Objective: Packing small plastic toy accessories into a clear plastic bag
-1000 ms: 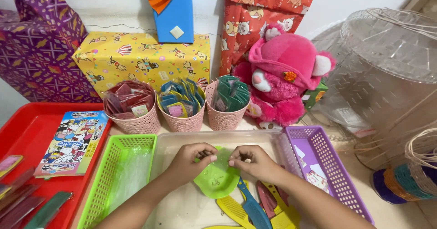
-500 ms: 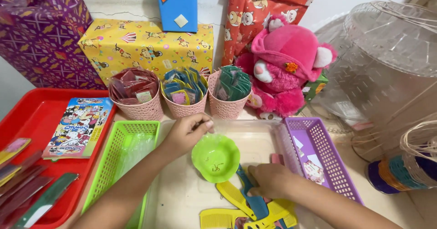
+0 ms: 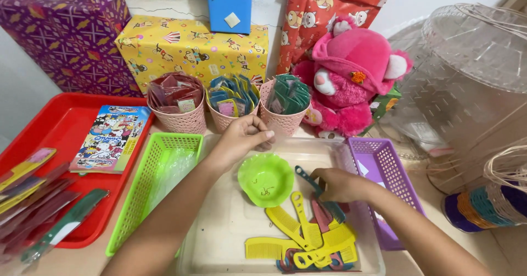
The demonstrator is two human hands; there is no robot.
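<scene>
The left hand (image 3: 241,139) is hovering near a pink woven cup (image 3: 283,114), while the right hand (image 3: 337,184) is gripping a teal plastic comb (image 3: 317,187) beside a green plastic bowl (image 3: 265,179).

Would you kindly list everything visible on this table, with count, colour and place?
bowl: one, green, in clear tray
clear tray: one, centre
combs: several, mostly yellow, in clear tray's near end
teal comb: one, at right hand
cups: three, pink, holding packets, behind tray
green basket: one, left of tray
purple basket: one, right of tray
red tray: one, far left, holding booklet
plush toy: one, pink, back right
wrapped boxes: several, along wall
left hand: near middle cup
right hand: fingers on teal comb
</scene>
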